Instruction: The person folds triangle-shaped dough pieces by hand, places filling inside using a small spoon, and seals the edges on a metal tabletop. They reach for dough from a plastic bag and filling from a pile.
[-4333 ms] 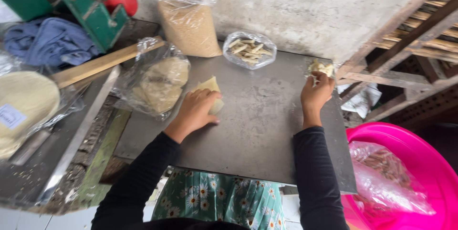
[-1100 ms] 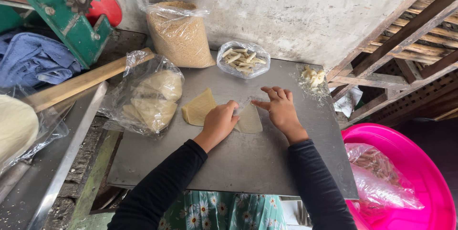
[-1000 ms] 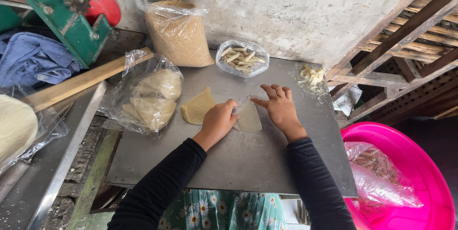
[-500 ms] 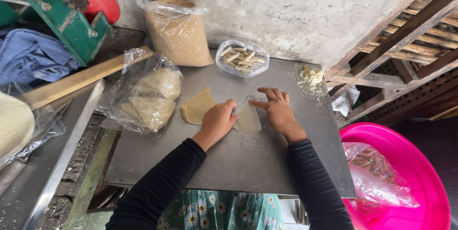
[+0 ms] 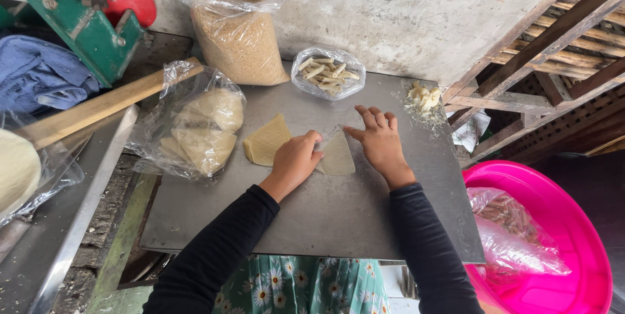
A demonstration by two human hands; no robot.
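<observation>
Both hands down on one triangular wrapper at mid-board.

Nearest, black sleeves reaching over the grey metal board. Left hand curled, fingers together, pressing the left edge of the pale triangular wrapper; right hand flat, fingers slightly spread, resting just beside its right edge and top corner, gripping nothing. Wrapper between the two hands, point away from the body, about equally near to each. Just left, touching the left knuckles, a stack of wrappers. Farther back, a bag of pale sticks and a small crumbly heap.
</observation>
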